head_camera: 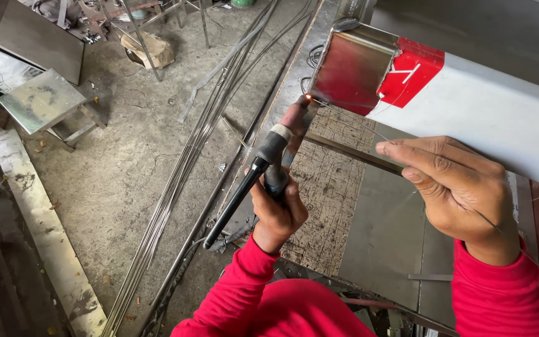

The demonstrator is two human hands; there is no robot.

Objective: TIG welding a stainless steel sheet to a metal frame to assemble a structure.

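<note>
The left hand (277, 209) is wrapped tight around the dark handle of a TIG welding torch (268, 163), fingers closed fully on the grip, with the long black back cap slanting down and away from the square tube toward the floor. The torch's pinkish ceramic nozzle points up at the lower corner of the square tube (352, 70), a stainless box section whose open end is closed by a reddish-tinted reflective cap. A small orange glow (309, 97) sits right where the nozzle tip meets that corner of the square tube.

The right hand (460, 187) hovers just below the square tube, fingers drawn together and pinching a thin filler rod (369, 130); the rod runs from the fingertips up to the glowing corner, and its other end trails back past the wrist. Both wrists wear red sleeves.

Along the square tube, just past the capped end, a red protective film (414, 72) covers a short stretch, and beyond it a white film (494, 118) wraps the remainder. Beneath the square tube lies a scratched metal worktable (332, 187). Well away from the square tube, on the concrete floor, a bundle of thin steel rods (182, 168) lies stretched out, and farther off stands a small steel stool (43, 101)
</note>
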